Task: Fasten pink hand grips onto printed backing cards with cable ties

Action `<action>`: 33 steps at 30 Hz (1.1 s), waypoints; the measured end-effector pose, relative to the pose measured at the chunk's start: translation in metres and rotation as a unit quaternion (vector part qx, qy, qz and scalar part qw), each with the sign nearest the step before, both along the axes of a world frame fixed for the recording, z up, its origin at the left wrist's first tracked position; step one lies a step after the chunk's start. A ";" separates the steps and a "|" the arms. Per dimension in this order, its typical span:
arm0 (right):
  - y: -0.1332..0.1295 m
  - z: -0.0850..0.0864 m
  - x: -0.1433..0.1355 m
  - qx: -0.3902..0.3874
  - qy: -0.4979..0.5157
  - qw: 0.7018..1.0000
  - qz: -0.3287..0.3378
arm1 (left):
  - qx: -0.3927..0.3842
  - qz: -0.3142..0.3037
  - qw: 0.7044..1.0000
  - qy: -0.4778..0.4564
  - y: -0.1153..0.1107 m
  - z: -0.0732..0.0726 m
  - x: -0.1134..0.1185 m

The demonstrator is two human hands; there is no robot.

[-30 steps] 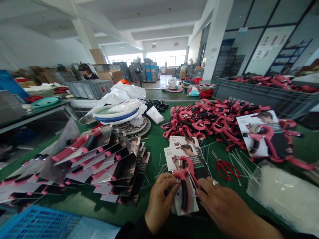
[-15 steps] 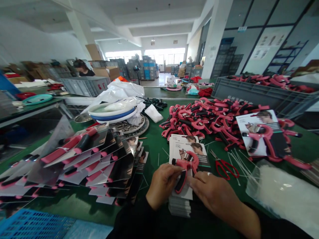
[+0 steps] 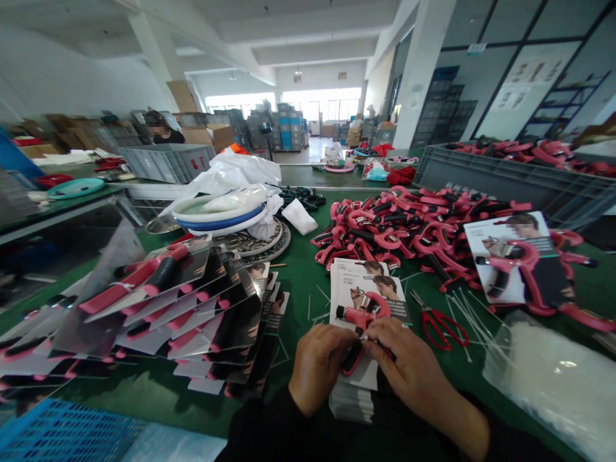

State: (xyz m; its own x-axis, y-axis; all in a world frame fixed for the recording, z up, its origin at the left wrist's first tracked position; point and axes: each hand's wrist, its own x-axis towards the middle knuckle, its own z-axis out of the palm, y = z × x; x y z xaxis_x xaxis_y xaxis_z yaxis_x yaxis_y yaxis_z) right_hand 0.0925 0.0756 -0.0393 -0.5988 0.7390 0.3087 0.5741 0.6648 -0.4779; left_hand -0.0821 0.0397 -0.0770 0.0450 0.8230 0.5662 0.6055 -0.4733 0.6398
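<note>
A pink hand grip strengthener (image 3: 368, 308) with black handle padding lies on a printed backing card (image 3: 393, 287), atop a stack of such cards. My left hand (image 3: 320, 362) is closed in a pinch at the strengthener's left side, over the handle. From the right, my right hand (image 3: 407, 353) pinches close beside it, thumb and fingertips together. A small white bit of a cable tie (image 3: 364, 337) shows between the fingertips of both hands; most of it is hidden. Part of the black handle is covered by my fingers.
Carded strengtheners (image 3: 183, 308) are heaped at left. Loose pink strengtheners (image 3: 409, 224) form a pile behind the cards. Red-handled scissors (image 3: 440, 327), loose white cable ties (image 3: 474, 317) and a plastic bag (image 3: 553, 378) lie at right. A grey crate (image 3: 510, 186) stands behind; a person (image 3: 163, 128) is farther back.
My right hand has moved up and inward, its fingertips now meeting my left hand's over the handle. The strengthener and card stay in place on the stack.
</note>
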 end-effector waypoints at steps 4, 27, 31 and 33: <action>0.001 0.001 0.002 -0.009 -0.006 1.000 0.009 | 0.013 0.003 1.000 -0.002 0.000 0.000 0.001; 0.008 0.018 -0.001 -0.065 -0.052 0.995 0.054 | 0.013 -0.088 0.996 -0.021 0.005 0.009 -0.003; 0.004 0.010 0.007 -0.059 0.004 0.998 0.028 | 0.005 -0.088 0.996 -0.005 0.005 0.013 -0.003; 0.000 0.008 0.010 -0.029 0.020 0.998 0.045 | 0.002 -0.085 0.996 0.004 0.005 0.014 -0.002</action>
State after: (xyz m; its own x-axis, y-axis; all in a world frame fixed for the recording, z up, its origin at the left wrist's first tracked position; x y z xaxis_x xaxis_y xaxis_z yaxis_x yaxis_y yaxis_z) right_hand 0.1029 0.0754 -0.0310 -0.6519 0.6994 0.2930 0.4921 0.6842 -0.5383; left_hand -0.0837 0.0444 -0.0626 0.1886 0.8013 0.5678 0.5212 -0.5717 0.6336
